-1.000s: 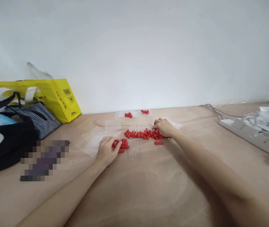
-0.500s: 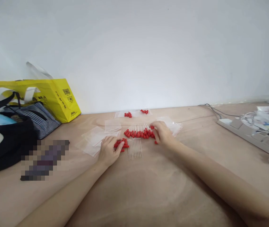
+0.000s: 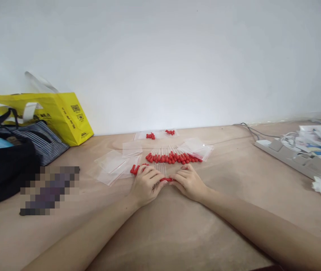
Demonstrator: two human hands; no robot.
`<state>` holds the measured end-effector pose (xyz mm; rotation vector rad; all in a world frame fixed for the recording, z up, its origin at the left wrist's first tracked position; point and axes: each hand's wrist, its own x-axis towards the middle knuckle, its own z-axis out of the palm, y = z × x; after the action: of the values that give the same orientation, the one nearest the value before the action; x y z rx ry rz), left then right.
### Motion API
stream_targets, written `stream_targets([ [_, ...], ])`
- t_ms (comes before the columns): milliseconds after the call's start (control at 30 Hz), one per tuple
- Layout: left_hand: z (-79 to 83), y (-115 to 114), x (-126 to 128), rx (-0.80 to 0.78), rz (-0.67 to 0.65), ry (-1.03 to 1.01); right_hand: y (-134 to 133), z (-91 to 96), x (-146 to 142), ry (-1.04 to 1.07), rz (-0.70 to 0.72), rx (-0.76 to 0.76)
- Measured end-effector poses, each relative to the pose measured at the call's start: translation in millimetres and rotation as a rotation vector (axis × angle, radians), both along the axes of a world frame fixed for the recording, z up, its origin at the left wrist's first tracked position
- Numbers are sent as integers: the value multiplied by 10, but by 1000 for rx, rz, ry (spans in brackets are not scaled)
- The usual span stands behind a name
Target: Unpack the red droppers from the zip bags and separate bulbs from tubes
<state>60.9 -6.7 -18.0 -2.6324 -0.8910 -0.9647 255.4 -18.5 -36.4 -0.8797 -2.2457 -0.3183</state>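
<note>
My left hand [image 3: 148, 185] and my right hand [image 3: 190, 183] meet above the table, each pinching an end of a small red rubber bulb [image 3: 166, 179]. Just beyond the fingers lie thin clear tubes [image 3: 160, 168] side by side, partly hidden. Loose red bulbs [image 3: 134, 169] rest beside my left hand, some covered by it. Farther back, a fanned row of droppers [image 3: 171, 157] with red bulbs points its clear tips away from me. Whether a tube is joined to the held bulb is hidden by the fingers.
Clear zip bags [image 3: 111, 165] lie left of the row, with more bags [image 3: 195, 147] at its right. Smaller red-bulbed groups [image 3: 150, 136] lie near the wall. A yellow bag [image 3: 77, 120] and striped pouch [image 3: 46, 141] stand left; a white power strip [image 3: 281, 154] sits right.
My right hand has moved from the right end of the dropper row down toward me. My left hand has come right, and both now hold one red bulb between them.
</note>
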Motion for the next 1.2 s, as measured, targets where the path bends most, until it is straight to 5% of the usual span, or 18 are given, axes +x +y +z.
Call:
stream_targets([
  [867, 34, -58, -35, 145, 121, 123, -1, 55, -62, -38, -89, -9],
  [1200, 6, -11, -153, 114, 212, -6, 31, 0, 7, 22, -152, -94],
])
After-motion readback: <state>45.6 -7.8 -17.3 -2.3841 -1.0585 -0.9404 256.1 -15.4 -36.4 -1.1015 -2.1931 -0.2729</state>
